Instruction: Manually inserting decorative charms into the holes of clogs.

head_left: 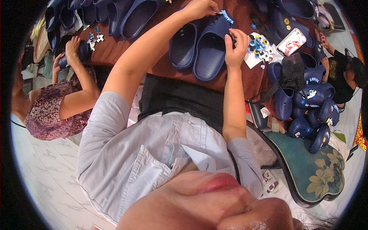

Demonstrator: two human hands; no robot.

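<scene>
On the brown cloth in front of me lie a pair of navy blue clogs, side by side. My left hand reaches to the toe of the right-hand clog, its fingertips pinched at a blue and white shoe charm there. Along the right edge of that same clog, my right hand has its fingers curled, gripping its side. The left-hand clog sits just beside it, touched by neither hand. Small loose charms lie on a white sheet to the right of my right hand.
A phone lies beyond the charms. Decorated navy clogs are heaped at the right, above a teal flowered stool. More navy clogs line the far left. Another person handles a clog at left; another is at right.
</scene>
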